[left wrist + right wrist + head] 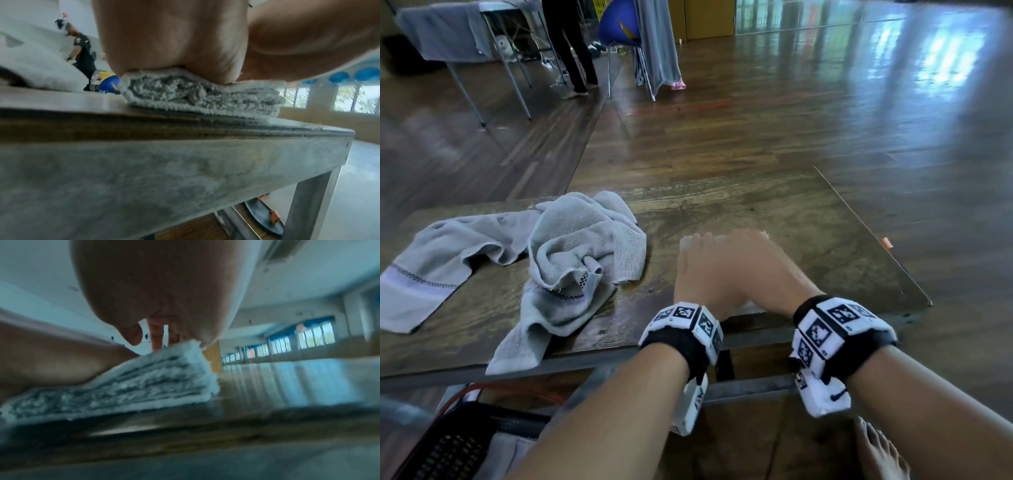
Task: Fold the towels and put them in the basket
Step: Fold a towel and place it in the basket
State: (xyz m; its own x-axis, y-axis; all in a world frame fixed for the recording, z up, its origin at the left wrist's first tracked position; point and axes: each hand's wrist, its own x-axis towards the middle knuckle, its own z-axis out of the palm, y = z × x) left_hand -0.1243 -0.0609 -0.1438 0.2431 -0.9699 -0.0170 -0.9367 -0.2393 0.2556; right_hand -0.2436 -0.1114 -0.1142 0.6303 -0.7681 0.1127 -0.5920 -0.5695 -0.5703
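A folded white towel [687,242] lies near the front edge of the wooden table [808,219]. My left hand [697,263] rests flat on it, and my right hand [756,263] lies across the left one, pressing down too. The left wrist view shows the towel's stacked layers [201,95] squashed under my palm [174,48]. In the right wrist view my fingers [156,335] reach down onto the towel [133,386]. Two crumpled grey towels [582,246] [431,270] lie on the table's left half. A black basket [458,445] sits low at the left, below the table.
Some grey cloth [506,448] lies in the basket. The table's right edge [873,236] is close to my right hand. My bare foot [880,452] is on the floor below. Far behind stand a person's legs [571,51], a cloth-draped table [448,31] and a blue chair [619,24].
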